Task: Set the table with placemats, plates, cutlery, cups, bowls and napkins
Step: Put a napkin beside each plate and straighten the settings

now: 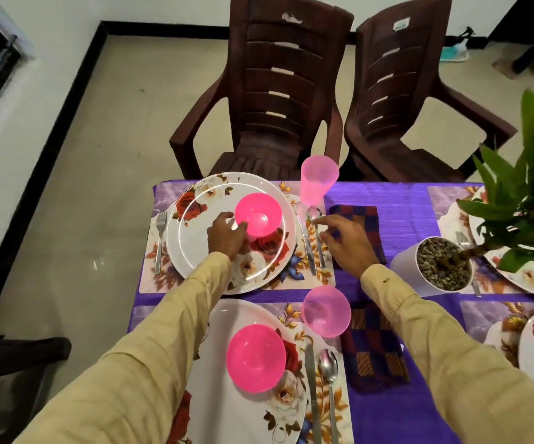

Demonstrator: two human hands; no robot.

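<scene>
Here, the left hand (227,237) grips the rim of the pink bowl (259,214) standing on the far plate (192,245); the right hand (347,243), fingers loosely extended, touches the spoon (320,254) lying just beside that plate.

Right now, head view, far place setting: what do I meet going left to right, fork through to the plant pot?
fork → floral plate → knife → spoon → checked napkin → white plant pot
</scene>
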